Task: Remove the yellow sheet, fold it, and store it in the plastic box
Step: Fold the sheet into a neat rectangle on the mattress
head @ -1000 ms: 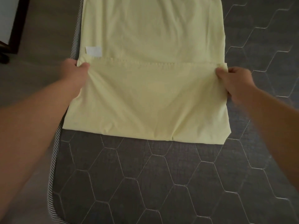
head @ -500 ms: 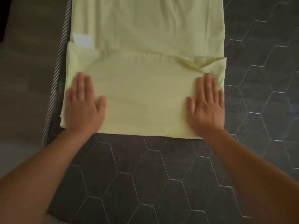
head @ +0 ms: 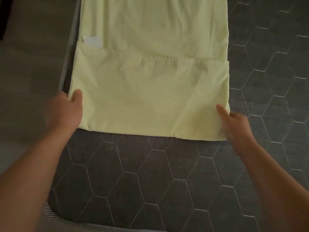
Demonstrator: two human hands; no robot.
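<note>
The pale yellow sheet (head: 150,91) lies as a long folded strip on the dark mattress, its near end doubled back so a hemmed edge runs across the middle. A white label (head: 92,41) peeks out at the strip's left edge. My left hand (head: 66,111) grips the folded part's near left edge, thumb on top. At the near right corner my right hand (head: 234,124) holds the fabric the same way, thumb lying on the cloth. The plastic box is not in view.
The dark grey mattress (head: 150,181) has a quilted hexagon pattern and a striped border (head: 66,59) along its left side. Grey floor (head: 30,81) lies to the left of the mattress.
A second ago both hands pinched the hemmed edge. Then they pressed flat on the folded part. Now they have slid outward and taken hold of its near side edges.
</note>
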